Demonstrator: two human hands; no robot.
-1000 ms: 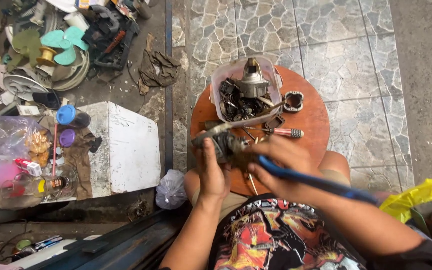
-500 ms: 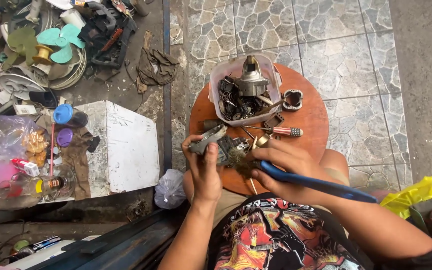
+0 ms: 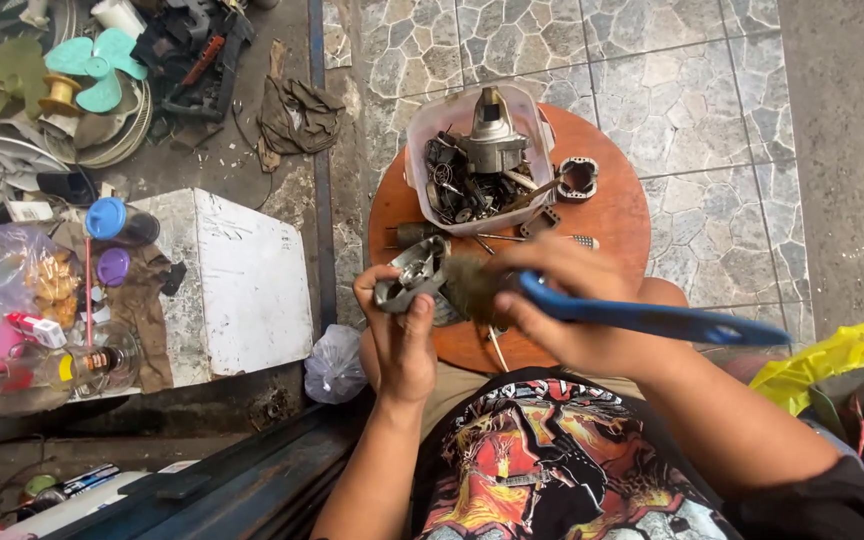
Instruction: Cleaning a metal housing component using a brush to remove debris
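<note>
1. The left hand (image 3: 404, 335) is clamped around a grey metal motor part (image 3: 410, 280), fingers curled over its lower edge and thumb on its side. It is held just above the near edge of the round wooden table (image 3: 620, 215), close to the person's lap.
2. The right hand (image 3: 562, 305) is closed on a brush with a blue handle (image 3: 652, 320); the bristle end (image 3: 472, 285) meets the motor part, and the handle runs out to the right.
3. The motor part looks like cast metal: probably stiff, fairly heavy for its size and not fragile. Its surface looks dull and dirty, so it may be greasy and inclined to slip.
4. A grip around the rim, as the left hand has it, seems safest, since this leaves the open face free for the bristles.
5. The brush looks light and rigid, and a grip near the head gives the most control.
6. Behind the hands a clear plastic tub (image 3: 422, 140) holds more motor pieces and small dark parts, and a screwdriver (image 3: 542, 240) lies on the table beside it.
</note>
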